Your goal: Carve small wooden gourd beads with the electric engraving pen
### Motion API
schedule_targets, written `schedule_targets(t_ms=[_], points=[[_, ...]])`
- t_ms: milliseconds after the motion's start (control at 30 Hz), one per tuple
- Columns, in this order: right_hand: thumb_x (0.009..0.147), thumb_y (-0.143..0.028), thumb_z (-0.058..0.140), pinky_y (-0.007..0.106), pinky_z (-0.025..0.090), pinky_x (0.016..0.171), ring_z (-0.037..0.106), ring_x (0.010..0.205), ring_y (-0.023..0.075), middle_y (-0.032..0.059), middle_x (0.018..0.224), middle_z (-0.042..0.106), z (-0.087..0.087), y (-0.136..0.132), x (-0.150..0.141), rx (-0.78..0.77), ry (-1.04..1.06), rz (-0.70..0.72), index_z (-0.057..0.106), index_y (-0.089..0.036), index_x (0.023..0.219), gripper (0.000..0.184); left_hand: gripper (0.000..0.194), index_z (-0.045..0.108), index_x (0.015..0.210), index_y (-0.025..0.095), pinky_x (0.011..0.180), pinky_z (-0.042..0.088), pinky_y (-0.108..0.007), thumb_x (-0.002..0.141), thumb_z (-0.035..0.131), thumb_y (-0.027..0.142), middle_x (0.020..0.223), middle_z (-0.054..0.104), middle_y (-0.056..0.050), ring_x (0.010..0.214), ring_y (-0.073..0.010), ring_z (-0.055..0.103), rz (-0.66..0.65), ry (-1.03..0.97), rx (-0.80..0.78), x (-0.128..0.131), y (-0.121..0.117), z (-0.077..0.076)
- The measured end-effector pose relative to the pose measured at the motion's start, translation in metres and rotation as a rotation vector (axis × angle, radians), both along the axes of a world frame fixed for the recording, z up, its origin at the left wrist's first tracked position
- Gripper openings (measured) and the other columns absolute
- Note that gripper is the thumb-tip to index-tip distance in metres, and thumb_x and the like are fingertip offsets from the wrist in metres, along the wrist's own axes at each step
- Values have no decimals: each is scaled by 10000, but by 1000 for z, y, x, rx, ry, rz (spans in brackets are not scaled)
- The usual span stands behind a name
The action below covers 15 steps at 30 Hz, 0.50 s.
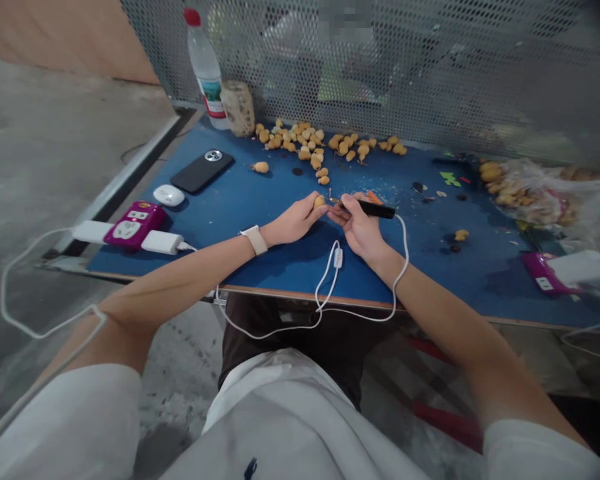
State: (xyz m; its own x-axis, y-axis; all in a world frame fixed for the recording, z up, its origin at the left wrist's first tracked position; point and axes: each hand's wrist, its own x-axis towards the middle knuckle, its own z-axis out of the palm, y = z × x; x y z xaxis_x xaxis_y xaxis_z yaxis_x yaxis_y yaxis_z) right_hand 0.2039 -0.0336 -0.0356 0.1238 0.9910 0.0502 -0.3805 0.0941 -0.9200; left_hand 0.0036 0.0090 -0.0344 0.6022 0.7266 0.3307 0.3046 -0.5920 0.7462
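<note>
My left hand (297, 220) is closed around a small yellow-brown gourd (319, 201), its fingers partly covering it, above the front middle of the blue tabletop. On that wrist is a pale band (255, 240). From the right, my right hand (359, 230) grips a soldering iron (375, 209) by its black handle. Its thin metal tip points left, at or very near the gourd; whether they touch I cannot tell. A white cord (404, 257) runs from the handle and loops below the table edge, with a small inline switch (338, 258).
Many small gourds (305, 137) lie along the perforated metal screen (300, 67). At left are a bottle (209, 87), jar (239, 109), phone (203, 172), white case (169, 195) and purple power strip (135, 225). Bagged gourds (535, 193) and another purple strip (547, 273) sit right.
</note>
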Motion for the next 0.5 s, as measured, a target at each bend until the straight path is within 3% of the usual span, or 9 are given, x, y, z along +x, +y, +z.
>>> schedule_targets(t_ms=[500], points=[[661,-693,1080,392,762,956,848,872,184,-71,805,764,2,-3,0,0,-32,-3,553,-291,822,682,399,382,969,270,744,473,-353,1234,478,554,843,593,1,765,-201,588,7,19,18,0,0,2]])
